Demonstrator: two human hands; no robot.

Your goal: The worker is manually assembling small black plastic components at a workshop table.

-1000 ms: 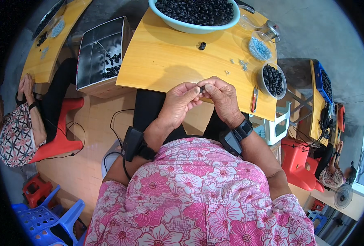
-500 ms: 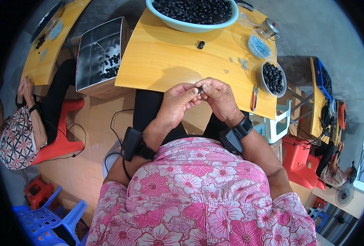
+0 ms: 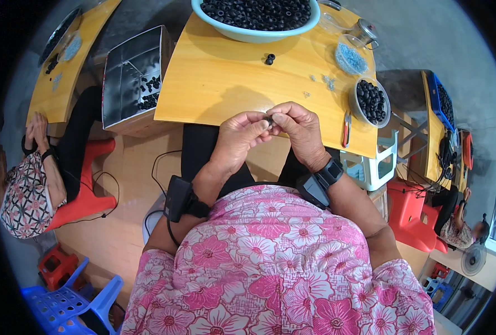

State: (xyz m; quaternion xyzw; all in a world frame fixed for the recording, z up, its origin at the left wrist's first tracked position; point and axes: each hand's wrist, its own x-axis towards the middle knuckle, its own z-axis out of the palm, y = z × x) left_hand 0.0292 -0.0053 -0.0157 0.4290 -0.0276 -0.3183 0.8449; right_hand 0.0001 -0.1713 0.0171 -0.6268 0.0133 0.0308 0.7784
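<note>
A: Step in hand?

B: Judged as fine two-handed fingertip work on a small black rounded piece (image 3: 269, 119), material not identifiable. Held up between both hands, near the front edge of the yellow wood-topped table (image 3: 214, 78).

A: State of the hands?

B: On the bare left hand (image 3: 238, 137): thumb and forefinger pinched together on the piece, remaining fingers curled. On the bare right hand (image 3: 299, 129): thumb and forefinger likewise closed on the piece. Cannot tell whether a second part is enclosed; mostly covered by fingertips.

A: Requirement for the next move?

B: Probably steady pressure and slight finger adjustment, without loosening either pinch. Avoid dropping the piece past the table edge.

A: Brands, labels, writing?

B: None readable on the round turquoise basin (image 3: 253, 37), the clear round plastic tub (image 3: 387, 115) or the red-handled metal tool (image 3: 346, 133). Too small to check on the black wristband (image 3: 330, 172)
</note>
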